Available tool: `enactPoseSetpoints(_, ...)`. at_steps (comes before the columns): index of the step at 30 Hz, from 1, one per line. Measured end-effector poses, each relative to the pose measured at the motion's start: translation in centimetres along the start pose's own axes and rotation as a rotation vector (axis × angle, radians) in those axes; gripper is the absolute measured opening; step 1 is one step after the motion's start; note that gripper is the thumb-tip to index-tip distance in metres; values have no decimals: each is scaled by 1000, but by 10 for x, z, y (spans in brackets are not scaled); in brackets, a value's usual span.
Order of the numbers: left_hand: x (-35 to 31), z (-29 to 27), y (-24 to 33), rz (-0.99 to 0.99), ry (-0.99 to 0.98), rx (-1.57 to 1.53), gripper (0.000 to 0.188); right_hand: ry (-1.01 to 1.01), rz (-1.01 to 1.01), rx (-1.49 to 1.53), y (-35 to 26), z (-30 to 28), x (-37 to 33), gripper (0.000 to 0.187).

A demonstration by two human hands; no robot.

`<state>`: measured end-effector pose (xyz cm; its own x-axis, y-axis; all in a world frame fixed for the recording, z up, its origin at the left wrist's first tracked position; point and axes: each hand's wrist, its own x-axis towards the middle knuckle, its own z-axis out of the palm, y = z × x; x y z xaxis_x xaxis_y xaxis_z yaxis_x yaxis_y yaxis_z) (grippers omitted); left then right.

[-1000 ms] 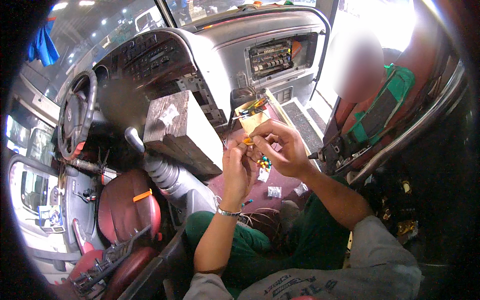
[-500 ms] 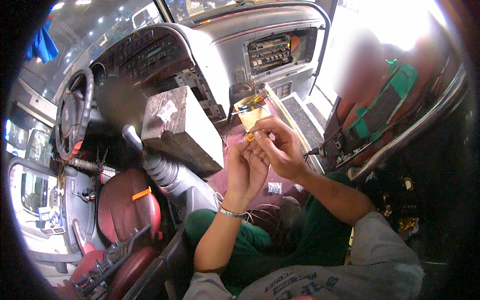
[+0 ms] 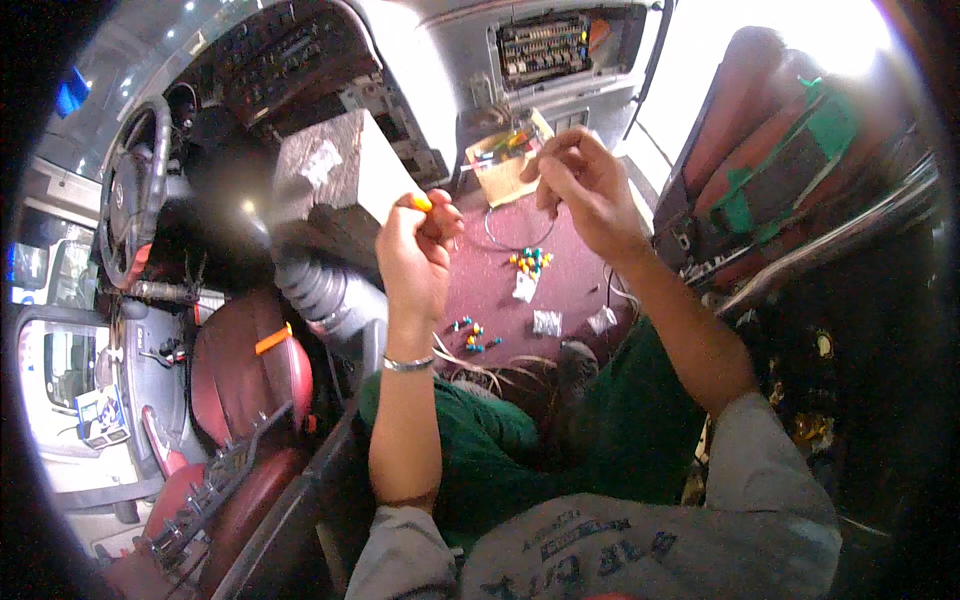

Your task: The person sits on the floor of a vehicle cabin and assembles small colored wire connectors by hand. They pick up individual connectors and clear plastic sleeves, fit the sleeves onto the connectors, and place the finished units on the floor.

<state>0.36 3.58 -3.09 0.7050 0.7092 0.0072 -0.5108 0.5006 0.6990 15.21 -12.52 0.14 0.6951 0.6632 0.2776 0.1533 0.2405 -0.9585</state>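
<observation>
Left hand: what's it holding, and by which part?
The left hand holds a small yellow piece; which part is gripped is too small to tell.

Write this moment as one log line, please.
left hand: holds yellow-orange piece | right hand: apart from left, hold unclear | floor: yellow and green pieces, small packets

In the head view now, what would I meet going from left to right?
Black round steering wheel, dark red padded seat cushion, bare left hand holding a small yellow-orange piece, bare right hand, green fabric strip.
</observation>
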Motion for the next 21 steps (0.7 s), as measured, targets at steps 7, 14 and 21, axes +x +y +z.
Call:
enactPoseSetpoints(7,20,-27,21,93,-159,-44,8,-195,-138,-337,25,-3,5,17)
enactPoseSetpoints(14,18,-23,29,87,-27,-7,9,-401,-169,-501,46,6,4,17)
enactPoseSetpoints(21,16,-29,35,7,-187,-251,9,-434,-304,-638,59,8,1,18)
